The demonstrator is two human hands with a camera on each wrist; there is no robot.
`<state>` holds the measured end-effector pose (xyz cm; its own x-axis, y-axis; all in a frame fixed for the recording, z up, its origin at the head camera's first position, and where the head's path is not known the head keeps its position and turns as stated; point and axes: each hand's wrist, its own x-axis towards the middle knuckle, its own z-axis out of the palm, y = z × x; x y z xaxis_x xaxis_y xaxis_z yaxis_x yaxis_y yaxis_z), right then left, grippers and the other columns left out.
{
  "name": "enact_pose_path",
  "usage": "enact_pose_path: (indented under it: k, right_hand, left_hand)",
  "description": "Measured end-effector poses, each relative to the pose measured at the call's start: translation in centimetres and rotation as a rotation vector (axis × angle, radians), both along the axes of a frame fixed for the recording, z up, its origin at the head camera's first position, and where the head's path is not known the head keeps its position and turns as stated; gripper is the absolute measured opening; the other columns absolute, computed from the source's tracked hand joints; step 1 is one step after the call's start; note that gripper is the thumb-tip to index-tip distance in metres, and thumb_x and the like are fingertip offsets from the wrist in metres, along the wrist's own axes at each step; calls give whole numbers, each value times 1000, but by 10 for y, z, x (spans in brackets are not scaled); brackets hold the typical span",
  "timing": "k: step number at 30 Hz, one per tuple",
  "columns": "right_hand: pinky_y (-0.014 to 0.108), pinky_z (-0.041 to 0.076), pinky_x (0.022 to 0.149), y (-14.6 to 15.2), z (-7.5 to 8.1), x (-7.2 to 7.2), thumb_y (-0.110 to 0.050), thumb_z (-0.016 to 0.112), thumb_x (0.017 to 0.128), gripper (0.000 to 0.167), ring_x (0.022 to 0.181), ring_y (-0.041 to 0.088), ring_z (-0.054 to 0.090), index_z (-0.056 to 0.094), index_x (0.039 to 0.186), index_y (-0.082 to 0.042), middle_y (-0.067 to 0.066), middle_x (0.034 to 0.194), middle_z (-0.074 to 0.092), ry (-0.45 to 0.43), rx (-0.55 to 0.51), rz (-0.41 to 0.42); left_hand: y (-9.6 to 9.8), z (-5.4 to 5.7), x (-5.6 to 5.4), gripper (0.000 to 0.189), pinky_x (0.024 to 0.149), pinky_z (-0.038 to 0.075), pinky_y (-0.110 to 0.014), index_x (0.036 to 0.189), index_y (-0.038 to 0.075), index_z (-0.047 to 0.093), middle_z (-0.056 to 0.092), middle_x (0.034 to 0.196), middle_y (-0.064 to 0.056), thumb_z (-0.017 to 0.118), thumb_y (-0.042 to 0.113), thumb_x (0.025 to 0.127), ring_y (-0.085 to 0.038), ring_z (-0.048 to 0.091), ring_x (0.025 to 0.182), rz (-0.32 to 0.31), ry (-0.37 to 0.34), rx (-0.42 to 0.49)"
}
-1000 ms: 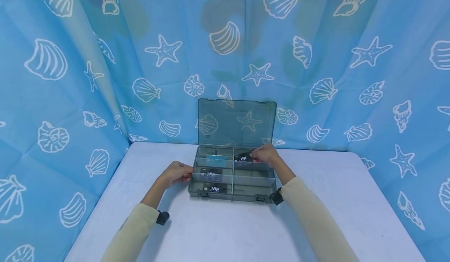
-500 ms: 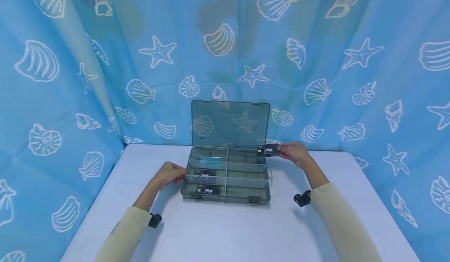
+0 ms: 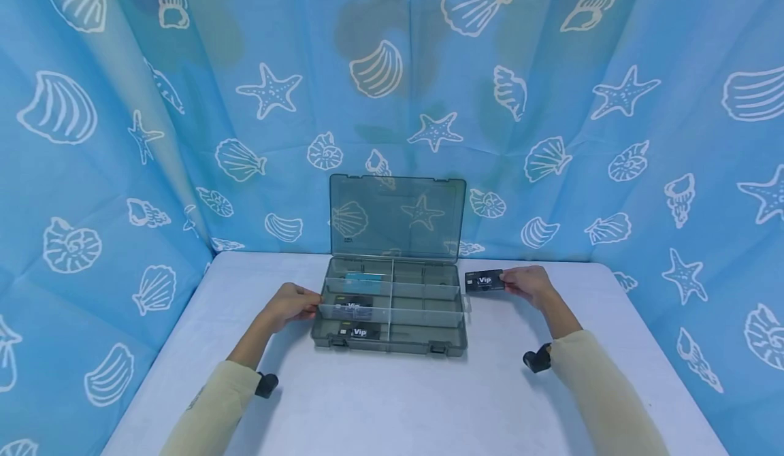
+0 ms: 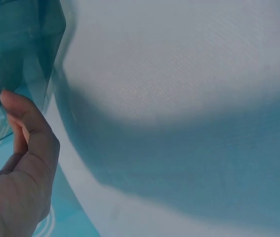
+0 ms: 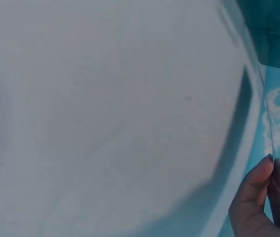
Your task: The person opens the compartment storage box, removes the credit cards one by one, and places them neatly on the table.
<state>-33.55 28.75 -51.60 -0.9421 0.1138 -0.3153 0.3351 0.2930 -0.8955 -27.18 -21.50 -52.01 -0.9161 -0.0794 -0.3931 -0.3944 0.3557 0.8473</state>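
A grey translucent compartment box lies on the table with its lid raised at the back. My left hand pinches the box's left edge between thumb and finger, as the left wrist view shows. To the right of the box, my right hand pinches a black "Vip" card by its right end. In the right wrist view the card appears edge-on, above the table. Down the box's left column are a blue card, a black card and another black card.
The white-covered table extends to both sides and in front of the box. A blue shell-patterned curtain hangs behind and at both sides. A small clear tab juts from the box's right side.
My right hand has lifted the black card out of the back right compartment, carried it right past the box's edge and lowered it somewhat. The left hand stays at the left edge.
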Motion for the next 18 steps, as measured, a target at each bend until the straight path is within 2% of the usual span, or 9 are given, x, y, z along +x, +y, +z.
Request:
enact_pose_path:
  k: [3,7,9,12,18]
  right_hand:
    - [23,57,70,-3,-9,-1,-6,62,93,37,76,12,64,56,124,13,28,122,58,13,58,-12]
    - [24,55,65,-9,-17,-2,-11,64,92,32,75,15,65,63,117,9,27,117,62,48,236,-21]
    - [26,54,66,-12,-20,-3,-17,67,91,32,78,18,65,66,113,7,24,111,65,65,352,-19]
    - [34,53,71,-16,-22,-4,-22,74,85,33,85,27,64,69,106,4,21,102,68,83,469,-31]
    - [39,52,74,-22,-29,-2,-22,80,81,31,88,32,61,71,98,3,19,96,68,146,543,-39]
  left_hand:
    - [0,1,0,33,68,57,-27,114,-6,61,64,100,-16,68,15,90,-21,64,81,5,-7,-2]
    - [0,2,-1,33,69,58,-28,114,-5,62,64,100,-15,68,15,89,-21,64,81,6,-13,-4]
    - [0,2,-1,32,69,57,-28,114,-6,62,64,100,-16,68,15,89,-21,64,81,1,-8,-4]
    - [-1,0,-1,32,69,57,-28,113,-6,62,64,100,-15,68,15,90,-21,64,81,2,-2,0]
    - [-3,-2,0,32,68,57,-27,112,-5,62,64,99,-15,69,17,90,-21,64,81,5,-1,8]
